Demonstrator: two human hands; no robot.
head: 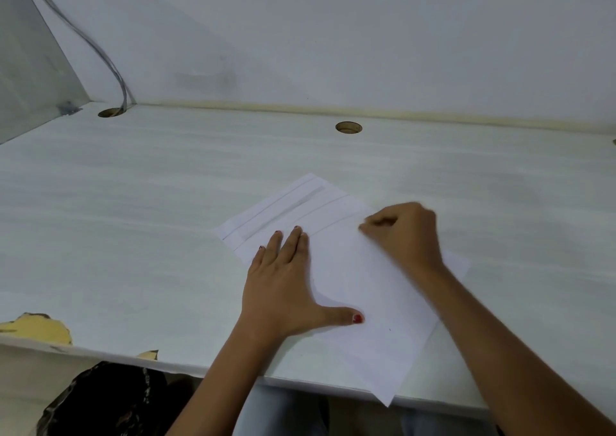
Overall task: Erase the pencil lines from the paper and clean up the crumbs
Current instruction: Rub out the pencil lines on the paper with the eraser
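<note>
The white paper (353, 269) lay flat and skewed, its near corner overhanging the edge. Faint pencil lines (293, 207) crossed its far end.

The right hand (405, 232) was motion-blurred, its fingers curled under so that whatever they gripped stayed hidden, and it covered the ends of the pencil lines (293, 207). The left hand (283, 285) hid part of the paper (373, 285). Both forearms ran off the bottom edge. Any crumbs were too small to tell.
</note>
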